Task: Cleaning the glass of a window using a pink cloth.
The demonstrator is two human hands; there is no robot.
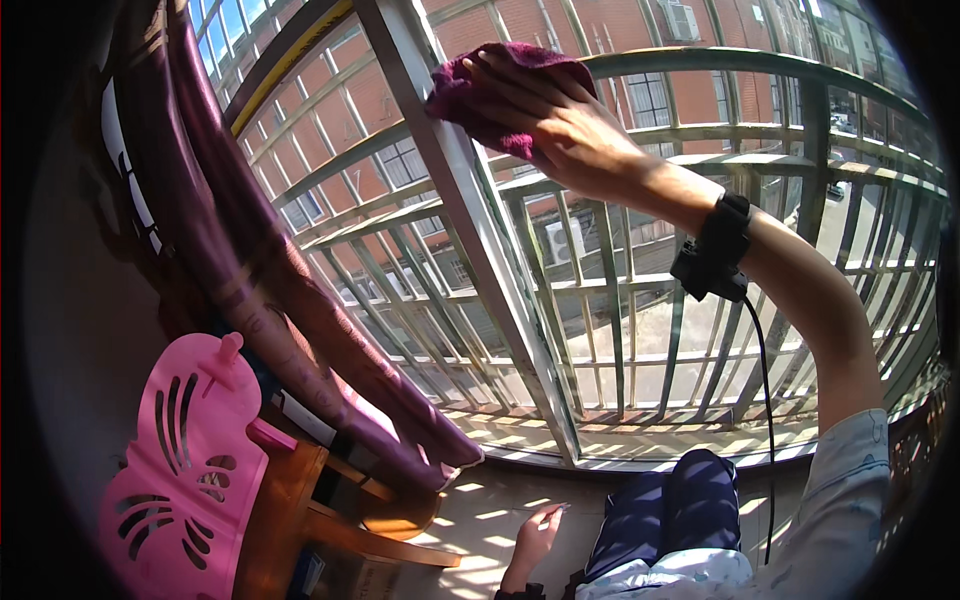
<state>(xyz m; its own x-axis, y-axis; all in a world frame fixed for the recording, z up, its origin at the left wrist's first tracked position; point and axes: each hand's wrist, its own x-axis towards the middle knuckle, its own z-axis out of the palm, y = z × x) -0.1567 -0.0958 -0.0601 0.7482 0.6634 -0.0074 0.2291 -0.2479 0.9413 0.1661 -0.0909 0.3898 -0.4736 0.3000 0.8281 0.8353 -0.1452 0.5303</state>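
My right hand point(566, 139) is spread flat over a dark purple-red cloth point(517, 146). It presses the cloth to the window glass beside the upright window frame point(480, 217). A black strap with a small device point(712, 251) circles that wrist, and a cable hangs from it. Low in the picture, my left hand point(536, 534) hangs beside my leg above the floor, well below the glass. Its fingers are partly curled and the palm side is partly hidden. No object shows in it.
Metal security bars point(615, 315) stand outside the glass. A purple curtain point(225, 247) hangs bunched at the left. Below it are a pink plastic piece with leaf-shaped cutouts point(176, 427), a wooden piece of furniture point(281, 510) and a round wooden stool point(401, 514). Sunlight stripes the tiled floor point(480, 517).
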